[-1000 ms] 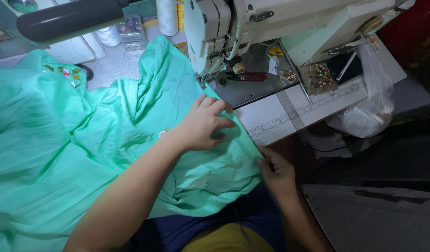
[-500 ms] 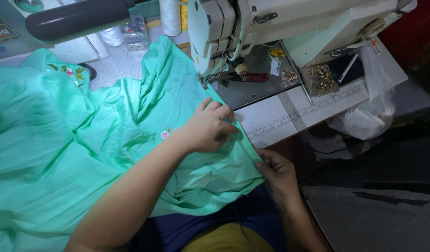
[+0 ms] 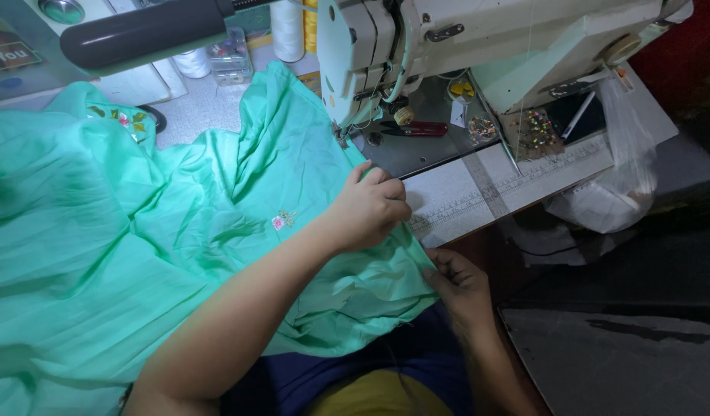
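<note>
Sewing table (image 3: pixel 463 202), pale top with a printed ruler strip along its front edge, seen from above; dark floor to the right and below.

Count: one sewing machine (image 3: pixel 463 46), cream, at the top centre. One mint-green fabric (image 3: pixel 139 254), a large loose piece covering the whole left half and draping off the table's front edge into the lap. Two small embroidered flower motifs show on it, one near the middle (image 3: pixel 282 220), one at the upper left (image 3: pixel 124 119). Two thread cones (image 3: pixel 287 29) behind the machine, one white and one yellow. One red-handled tool (image 3: pixel 416 129) on the machine bed. One dish of coloured pins (image 3: pixel 482 129) and one dark pad with coloured dots (image 3: pixel 536 127) beside it. One clear plastic bag (image 3: pixel 609 200) hanging off the table's right corner. One dark padded bar (image 3: pixel 143 35) across the upper left.

Hands: left hand (image 3: pixel 368 209) lies on the cloth just in front of the needle area, fingers curled and pressing a fold down. Right hand (image 3: pixel 457 283) is below the table edge, thumb and fingers pinching the cloth's hanging hem.

Edges and room: the fabric's right edge runs from the presser foot down to the right hand. Bare tabletop lies right of that edge, up to the pin dish. Left of it, cloth fills everything.
</note>
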